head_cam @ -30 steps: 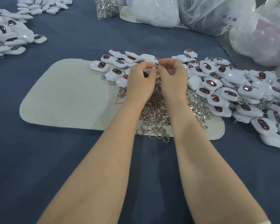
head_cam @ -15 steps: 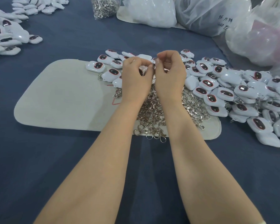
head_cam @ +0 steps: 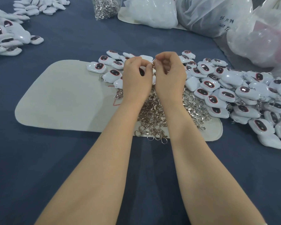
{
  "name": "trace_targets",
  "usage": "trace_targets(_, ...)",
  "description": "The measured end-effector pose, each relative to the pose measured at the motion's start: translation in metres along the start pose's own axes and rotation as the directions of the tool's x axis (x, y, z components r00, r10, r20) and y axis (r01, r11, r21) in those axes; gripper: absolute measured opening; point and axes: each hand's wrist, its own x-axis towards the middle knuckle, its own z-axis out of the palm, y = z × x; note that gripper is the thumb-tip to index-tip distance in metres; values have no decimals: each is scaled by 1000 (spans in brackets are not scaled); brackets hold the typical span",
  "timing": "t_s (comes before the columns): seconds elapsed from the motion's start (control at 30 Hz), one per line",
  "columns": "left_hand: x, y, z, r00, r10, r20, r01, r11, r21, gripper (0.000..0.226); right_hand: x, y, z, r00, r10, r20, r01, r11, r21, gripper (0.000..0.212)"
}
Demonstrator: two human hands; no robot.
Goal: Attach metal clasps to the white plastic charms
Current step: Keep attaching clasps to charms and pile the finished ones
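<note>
Dark blue cloth (head_cam: 55, 159) is spread over the table, with a pale mat (head_cam: 63, 98) laid on it. Above the mat's far edge the left hand (head_cam: 135, 78) and right hand (head_cam: 169, 77) are brought fingertip to fingertip. A charm (head_cam: 141, 71), mostly hidden, is gripped in the curled left fingers, and a clasp (head_cam: 153, 66) is pinched by the right fingertips.

The clasp looks small and slick. If the pinch slackened, it could be dropped into the clasp pile (head_cam: 154, 117) directly beneath — and lost among the others.

A charm heap (head_cam: 234, 95) is banked to the right, another heap (head_cam: 6, 39) lies at far left, and bags (head_cam: 209, 13) are stacked at the far side. The joint itself is screened by the fingers — nothing else is seen to block the work.
</note>
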Motion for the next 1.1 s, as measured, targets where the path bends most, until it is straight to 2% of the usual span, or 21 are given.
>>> trace_targets(0.13, 1, 0, 0, 999, -10, -32, 10, 1000, -18, 11, 0, 0, 1, 999, 37, 2, -37, 999, -3, 13)
trace_targets(0.3, 2, -2, 0, 998, -32, -53, 31, 999, -20, 13, -2, 2, 2, 993, 81, 81, -74, 993, -91, 6)
trace_targets(0.6, 1, -4, 0, 999, -8, -49, 9, 999, 32, 11, -1, 4, 2, 993, 66, 93, -53, 989, -136, 12)
trace_targets(0.8, 0, -5, 0, 1000, -3, -29, 5, 999, 53, 11, -2, 2, 2, 992, 28, 124, -15, 995, -102, 17)
trace_targets(1.1, -2, -1, 2, 1000, -13, -3, 14, 999, 37, 13, -2, 6, 3, 997, 42, 58, -36, 996, -85, 14)
